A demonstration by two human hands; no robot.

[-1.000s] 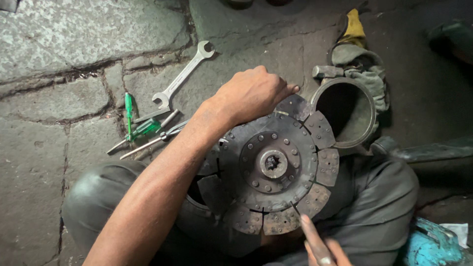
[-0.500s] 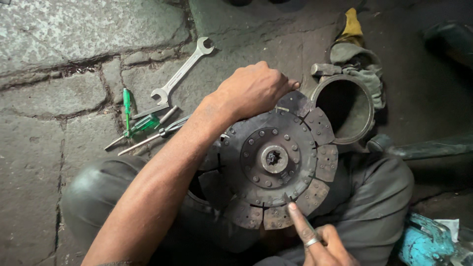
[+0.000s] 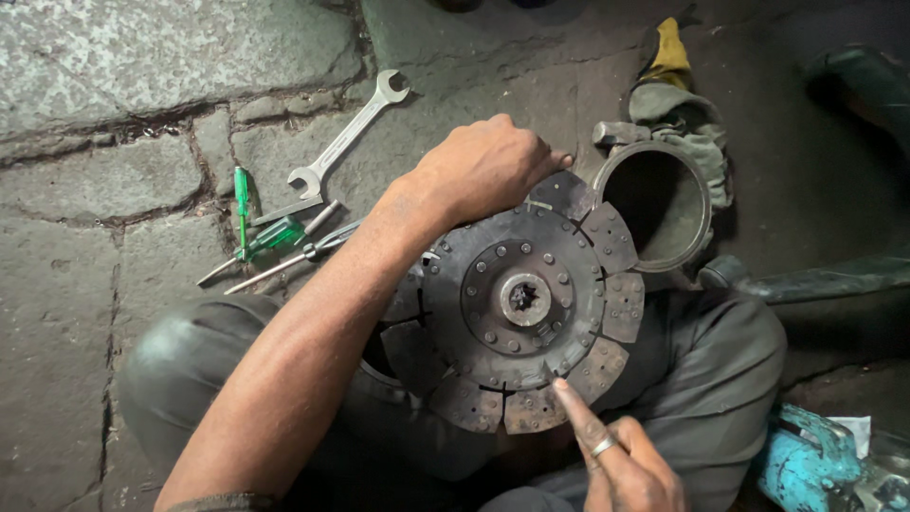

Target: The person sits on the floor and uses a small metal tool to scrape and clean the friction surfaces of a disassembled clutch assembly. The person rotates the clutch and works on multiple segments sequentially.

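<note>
A worn, dark clutch disc [image 3: 526, 299] with a splined centre hub and several friction pads around its rim rests on my lap. My left hand [image 3: 483, 171] reaches over it and grips its far top edge, fingers curled over the rim. My right hand [image 3: 621, 465] comes in at the bottom right, with a ring on one finger. Its index finger is stretched out and the tip touches the disc's lower rim near a pad; the other fingers are curled and hold nothing.
An open-ended spanner [image 3: 346, 137], green-handled screwdrivers [image 3: 275, 235] and thin metal tools lie on the stone floor to the left. A round metal ring [image 3: 664, 204] with a dirty rag [image 3: 678, 104] sits behind the disc. A dark hose [image 3: 815, 280] and a blue object [image 3: 806, 465] are at right.
My right hand has risen from the bottom edge and its index fingertip now touches the disc's lower rim. The left hand keeps its grip on the top edge.
</note>
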